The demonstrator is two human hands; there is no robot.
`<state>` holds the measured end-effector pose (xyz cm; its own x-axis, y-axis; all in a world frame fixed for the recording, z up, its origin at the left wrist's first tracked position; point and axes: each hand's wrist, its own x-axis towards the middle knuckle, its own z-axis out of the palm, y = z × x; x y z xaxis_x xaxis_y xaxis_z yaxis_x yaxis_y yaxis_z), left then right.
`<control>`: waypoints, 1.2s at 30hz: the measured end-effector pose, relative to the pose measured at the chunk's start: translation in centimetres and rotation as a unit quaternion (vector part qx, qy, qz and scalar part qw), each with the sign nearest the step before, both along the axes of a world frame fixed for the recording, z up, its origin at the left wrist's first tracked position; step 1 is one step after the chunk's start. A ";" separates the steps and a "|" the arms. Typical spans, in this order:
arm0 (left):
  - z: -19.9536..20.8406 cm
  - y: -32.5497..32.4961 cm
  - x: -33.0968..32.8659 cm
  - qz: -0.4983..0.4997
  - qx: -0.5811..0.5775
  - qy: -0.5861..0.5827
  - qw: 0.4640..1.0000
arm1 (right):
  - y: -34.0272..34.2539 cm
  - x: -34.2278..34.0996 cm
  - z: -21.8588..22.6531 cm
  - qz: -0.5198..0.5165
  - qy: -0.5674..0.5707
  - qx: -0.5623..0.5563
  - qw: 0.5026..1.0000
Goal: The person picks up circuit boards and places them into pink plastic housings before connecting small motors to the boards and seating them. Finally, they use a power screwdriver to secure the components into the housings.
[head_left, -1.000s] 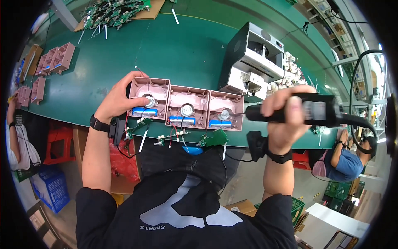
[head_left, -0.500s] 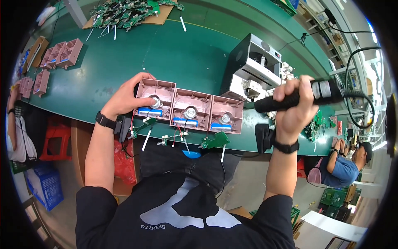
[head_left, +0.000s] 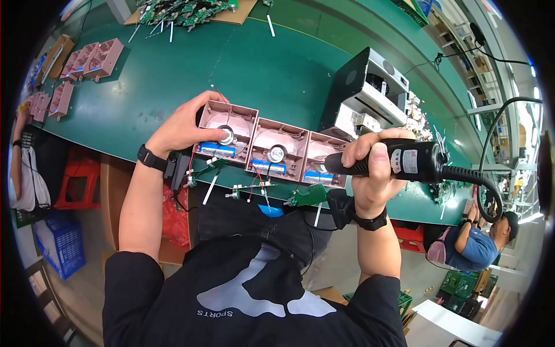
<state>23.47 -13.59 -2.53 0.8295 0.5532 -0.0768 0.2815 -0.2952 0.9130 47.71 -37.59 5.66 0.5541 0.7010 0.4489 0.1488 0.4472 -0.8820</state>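
In front of me at the table's near edge is a row of three pink plastic housings point(head_left: 254, 139). Each has a blue battery point(head_left: 268, 168) and a round silver part point(head_left: 277, 154). My left hand point(head_left: 184, 132) grips the leftmost housing, its thumb on the round part inside. Wrapped round a black corded electric screwdriver point(head_left: 417, 161), my right hand point(head_left: 373, 165) is over the rightmost housing. The tool's front end points left into that housing and hides part of it; its tip cannot be made out. Wired green circuit boards point(head_left: 308, 196) hang along the near side.
A boxy black-and-white machine point(head_left: 361, 95) stands behind the housings. Circuit boards point(head_left: 185, 13) are heaped at the far left, and more pink housings point(head_left: 103, 59) lie left. The screwdriver's cable point(head_left: 488, 185) curves up at right. People sit at both sides, one in blue point(head_left: 471, 246).
My right hand has brought the screwdriver left and down, from beside the machine to over the rightmost housing. My left hand keeps its grip, and the whole view has shifted slightly.
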 end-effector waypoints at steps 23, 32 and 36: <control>0.6 -0.3 0.0 0.005 0.010 0.009 1.000 | -1.6 3.1 3.9 -0.052 0.011 0.064 0.997; 0.2 0.0 -0.2 -0.006 0.027 -0.011 1.000 | 0.7 7.7 4.2 -0.150 -0.051 0.043 0.986; 0.2 0.0 -0.2 -0.014 0.049 0.017 0.999 | 0.8 5.8 4.9 -0.096 0.000 0.030 0.995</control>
<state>23.27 -13.56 -2.31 0.8430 0.5355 -0.0516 0.3015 -0.3909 0.8696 53.55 -36.75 10.54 0.6746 0.5541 0.4877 0.2373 0.4628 -0.8541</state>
